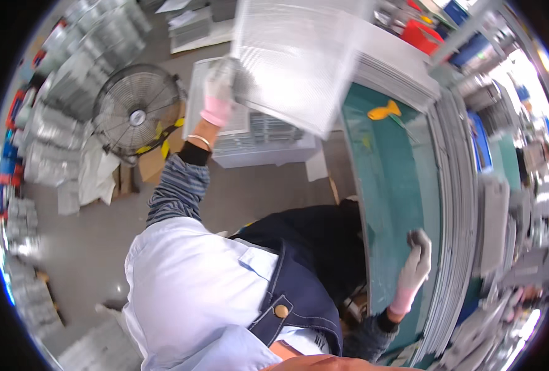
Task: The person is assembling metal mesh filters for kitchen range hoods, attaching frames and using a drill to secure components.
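Note:
My left hand (220,86), in a grey-tipped white glove with a pink cuff, is closed on the near left edge of a framed mesh panel (296,52). The panel is pale, rectangular and tilted, its edges blurred by motion. Below it, a similar panel (198,93) lies on a stack in a white box (265,157). Over the green worktop (392,191) hangs my right hand (415,266), gloved alike, with loosely bent fingers and nothing visible in them. A yellow-handled tool (384,111) rests on the far part of the worktop.
A black floor fan (137,114) stands left of the white box. Long metal strips (454,229) line the worktop's right side, and a stack of pale panels (398,65) sits at its far end. Wrapped stacks (58,139) fill the far left. A red bin (421,37) is at the back.

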Motion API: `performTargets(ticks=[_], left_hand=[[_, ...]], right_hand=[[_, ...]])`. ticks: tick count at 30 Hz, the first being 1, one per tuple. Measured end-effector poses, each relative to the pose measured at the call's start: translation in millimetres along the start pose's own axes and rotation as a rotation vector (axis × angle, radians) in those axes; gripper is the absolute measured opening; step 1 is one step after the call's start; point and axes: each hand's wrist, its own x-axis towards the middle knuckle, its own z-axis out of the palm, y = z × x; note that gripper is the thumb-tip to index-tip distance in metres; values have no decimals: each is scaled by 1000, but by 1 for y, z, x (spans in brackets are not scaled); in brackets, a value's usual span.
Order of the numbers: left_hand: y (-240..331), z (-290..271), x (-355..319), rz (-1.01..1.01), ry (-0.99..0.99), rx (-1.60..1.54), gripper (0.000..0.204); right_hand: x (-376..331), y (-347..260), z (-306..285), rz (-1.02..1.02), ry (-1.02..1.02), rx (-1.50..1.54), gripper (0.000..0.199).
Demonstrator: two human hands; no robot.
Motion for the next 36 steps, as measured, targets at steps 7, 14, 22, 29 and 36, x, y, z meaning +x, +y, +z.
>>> performTargets(ticks=[7,14,22,29,36], left_hand=[[-161,-213,-30,-488,403,173,41],[-191,-166,-55,-574,-213,881,47],[-6,-46,94,-39,-213,603,54],[143,256,118,515,-981,181,43],[157,435,105,569,-1364,859,96]], right_hand=[[-30,27,-26,129,-91,-246,26],[-24,-2,1,26,-172,-406,23],[-30,13,-60,43,-80,-562,20],[-5,91,-212,37,264,-792,13],[102,135,-310,137,414,-897,19]])
